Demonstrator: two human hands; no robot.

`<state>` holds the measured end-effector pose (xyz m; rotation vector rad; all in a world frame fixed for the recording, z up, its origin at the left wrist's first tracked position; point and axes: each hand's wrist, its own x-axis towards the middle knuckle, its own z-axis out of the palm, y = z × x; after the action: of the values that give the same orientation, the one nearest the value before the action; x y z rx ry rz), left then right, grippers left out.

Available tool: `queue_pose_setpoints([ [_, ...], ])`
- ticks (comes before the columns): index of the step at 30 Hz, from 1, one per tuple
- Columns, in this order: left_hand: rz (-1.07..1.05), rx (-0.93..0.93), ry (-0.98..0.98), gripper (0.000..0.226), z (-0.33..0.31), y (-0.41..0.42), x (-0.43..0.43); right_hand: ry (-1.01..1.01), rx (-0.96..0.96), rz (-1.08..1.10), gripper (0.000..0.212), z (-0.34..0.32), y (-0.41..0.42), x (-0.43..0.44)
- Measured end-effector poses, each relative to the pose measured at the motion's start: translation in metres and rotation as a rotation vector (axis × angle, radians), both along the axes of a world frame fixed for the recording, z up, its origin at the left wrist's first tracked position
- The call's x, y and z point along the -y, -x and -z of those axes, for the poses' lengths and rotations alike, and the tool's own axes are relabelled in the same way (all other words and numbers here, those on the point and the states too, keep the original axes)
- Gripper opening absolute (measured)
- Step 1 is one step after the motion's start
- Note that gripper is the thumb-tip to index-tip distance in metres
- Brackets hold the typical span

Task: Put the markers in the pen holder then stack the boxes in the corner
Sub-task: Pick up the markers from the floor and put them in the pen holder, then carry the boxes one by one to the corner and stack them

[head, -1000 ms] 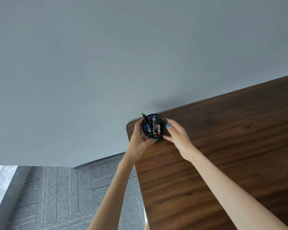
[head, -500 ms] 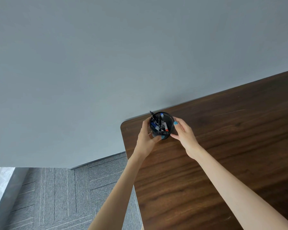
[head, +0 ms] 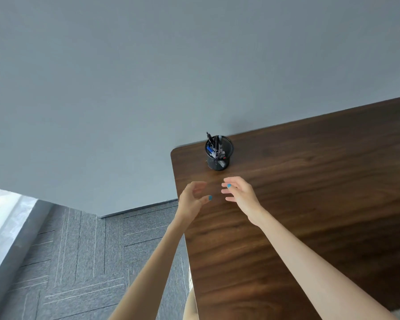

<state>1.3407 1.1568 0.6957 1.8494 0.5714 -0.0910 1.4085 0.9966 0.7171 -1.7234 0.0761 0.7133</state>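
Head view: black wire-mesh cylindrical pen holder (head: 219, 160) stands upright on the dark wood-grain table (head: 310, 204), near its rounded far-left corner and close to the plain grey wall (head: 148, 77). Several markers (head: 214, 146) sit inside, ends poking above the rim. Left hand (head: 191, 199) and right hand (head: 240, 192) hover near the holder, not touching it. Each grip is wide, fingers relaxed, holding nothing. Grey carpet-tile floor (head: 79, 250) lies left of the table.

Single wide-angle head-worn view, looking forward and down over a wooden table (head: 310, 204) filling the right of frame; grey wall (head: 148, 65) across the top, carpet (head: 79, 262) lower left.
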Motion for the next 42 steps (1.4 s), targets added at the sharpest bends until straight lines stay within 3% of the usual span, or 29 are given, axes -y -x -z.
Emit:
queue_pose_setpoints([
  [7,-0.02,0.003,0.04,0.021,-0.029,0.085,0.003,0.089,0.135,-0.087,0.015,-0.016,0.079,0.002],
  [16,0.042,-0.028,0.008,0.022,-0.051,0.188,-0.015,0.14,0.213,-0.142,0.022,-0.038,0.186,-0.007],
  [30,0.354,-0.073,-0.07,0.024,-0.054,0.419,-0.047,0.13,0.172,0.096,0.029,-0.036,0.45,-0.031],
  [42,0.551,-0.142,-0.08,0.025,-0.055,0.567,-0.002,0.143,0.034,0.275,0.024,-0.035,0.642,0.025],
])
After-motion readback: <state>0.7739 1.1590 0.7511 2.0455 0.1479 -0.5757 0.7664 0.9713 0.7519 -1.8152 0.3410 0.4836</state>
